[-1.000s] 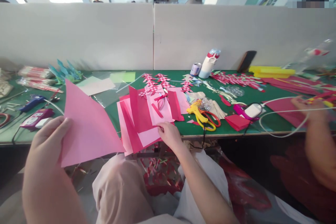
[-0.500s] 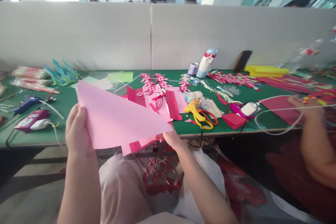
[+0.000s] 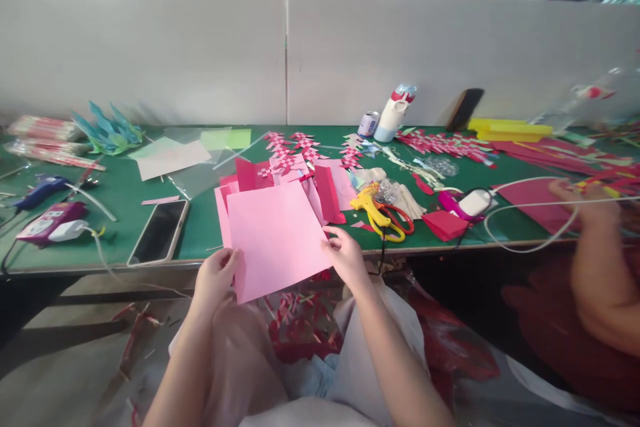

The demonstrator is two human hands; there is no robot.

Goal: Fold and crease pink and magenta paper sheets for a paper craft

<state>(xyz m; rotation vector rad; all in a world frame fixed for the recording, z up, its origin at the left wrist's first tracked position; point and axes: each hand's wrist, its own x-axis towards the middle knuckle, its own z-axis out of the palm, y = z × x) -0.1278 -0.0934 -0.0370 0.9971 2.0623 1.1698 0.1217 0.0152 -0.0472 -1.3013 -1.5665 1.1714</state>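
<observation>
A person's left hand (image 3: 216, 275) and right hand (image 3: 344, 255) each pinch a side edge of a pink sheet (image 3: 277, 237), now lowered flat between them over the table edge (image 3: 150, 265) after being held up by the left hand alone a second ago. The sheet covers a stack of pink and red paper (image 3: 327, 190) just beyond the fingers. A phone (image 3: 159, 231) lies left of the left hand; yellow scissors (image 3: 376, 210), apparently, lie right of the right hand. A co-worker's arm (image 3: 595, 280) works well to the right.

A plain light pink sheet (image 3: 277, 240) is seen over darker pink papers (image 3: 327, 193); the bench (image 3: 125, 193) is covered in green.
</observation>
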